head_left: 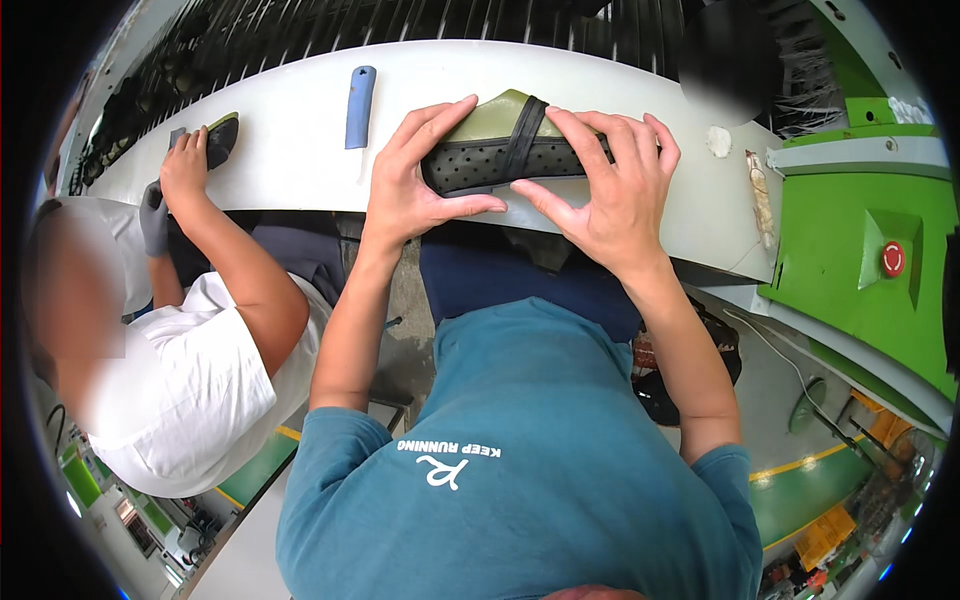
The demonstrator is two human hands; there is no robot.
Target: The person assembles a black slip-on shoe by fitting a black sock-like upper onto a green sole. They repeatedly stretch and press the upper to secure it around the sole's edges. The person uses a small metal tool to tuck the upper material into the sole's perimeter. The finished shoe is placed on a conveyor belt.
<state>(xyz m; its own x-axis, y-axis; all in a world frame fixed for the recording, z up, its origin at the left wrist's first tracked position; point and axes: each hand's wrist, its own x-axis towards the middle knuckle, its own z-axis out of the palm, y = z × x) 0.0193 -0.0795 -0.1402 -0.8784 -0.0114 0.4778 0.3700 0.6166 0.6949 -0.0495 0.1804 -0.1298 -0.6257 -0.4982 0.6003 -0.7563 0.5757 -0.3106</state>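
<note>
"Head view, and there it is, top centre: a dotted black shoe piece (465, 163) with a green top (492, 116) and a dark strap (523, 138)!"

"And the hands?"

"Left hand (405, 175) curls round its left end, right hand (625, 190) round its right; both clamp it, thumb tips (490, 203) just beside each other near its lower edge."

"Anything nearby?"

"Upper left of centre, a blue-handled tool (360, 108) lies on the white table (285, 140). Farther left, a co-worker's hand (184, 172) grips another shoe piece (221, 143). Out right, a red button (893, 259) sits on the green machine (850, 330)!"

Bright, even light; curved, black-rimmed edges.
</note>
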